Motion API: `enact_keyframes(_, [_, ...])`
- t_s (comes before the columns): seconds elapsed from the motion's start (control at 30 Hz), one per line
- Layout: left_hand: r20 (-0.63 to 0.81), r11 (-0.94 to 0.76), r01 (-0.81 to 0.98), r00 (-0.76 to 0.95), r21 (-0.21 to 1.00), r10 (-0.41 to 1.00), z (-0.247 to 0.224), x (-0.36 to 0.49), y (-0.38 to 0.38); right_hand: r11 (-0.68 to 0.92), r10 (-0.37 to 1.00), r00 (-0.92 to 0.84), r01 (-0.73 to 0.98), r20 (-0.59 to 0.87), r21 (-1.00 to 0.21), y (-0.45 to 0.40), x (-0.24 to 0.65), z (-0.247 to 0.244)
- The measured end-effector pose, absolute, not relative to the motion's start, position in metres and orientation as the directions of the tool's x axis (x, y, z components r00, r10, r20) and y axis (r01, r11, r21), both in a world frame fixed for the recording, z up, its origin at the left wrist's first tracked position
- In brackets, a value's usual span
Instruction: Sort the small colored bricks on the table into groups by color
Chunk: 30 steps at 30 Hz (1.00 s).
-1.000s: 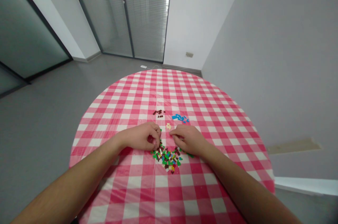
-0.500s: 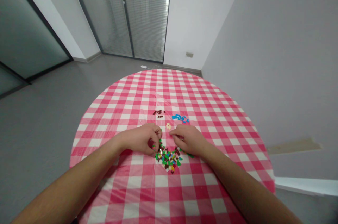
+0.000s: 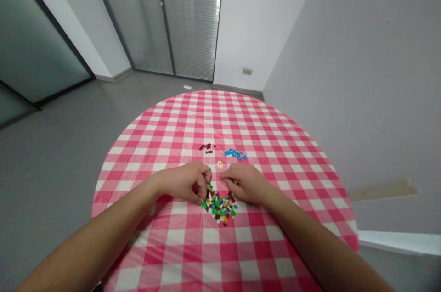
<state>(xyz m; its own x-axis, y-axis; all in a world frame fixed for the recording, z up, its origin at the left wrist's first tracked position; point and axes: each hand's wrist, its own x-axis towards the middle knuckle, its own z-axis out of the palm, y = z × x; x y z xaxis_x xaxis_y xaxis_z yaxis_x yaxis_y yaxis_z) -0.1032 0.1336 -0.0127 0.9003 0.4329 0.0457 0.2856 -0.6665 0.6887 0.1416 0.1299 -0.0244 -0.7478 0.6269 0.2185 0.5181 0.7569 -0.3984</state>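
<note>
Left hand, right hand: fingers narrow, any hold hidden, at mixed-colour plastic brick pile; small blue bricks, dark brown bricks heaped apart.

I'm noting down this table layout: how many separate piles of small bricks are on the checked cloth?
4. A dark brown pile and a blue pile lie farthest out, a cream pile nearer, and a mixed pile between the left hand and right hand; the hands may hide more.

Round bench, red-and-white gingham cover. Lying on it: mixed heap of small plastic bricks; blue bricks; dark brown bricks; cream bricks.
</note>
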Motion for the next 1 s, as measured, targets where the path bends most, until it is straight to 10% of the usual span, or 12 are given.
enact_keyframes(1.0, [-0.149,-0.146,0.381,0.645,0.913,0.749,-0.02,-0.104,0.136,0.748,0.659,-0.674,0.536,0.334,-0.393,0.131,0.143,-0.024])
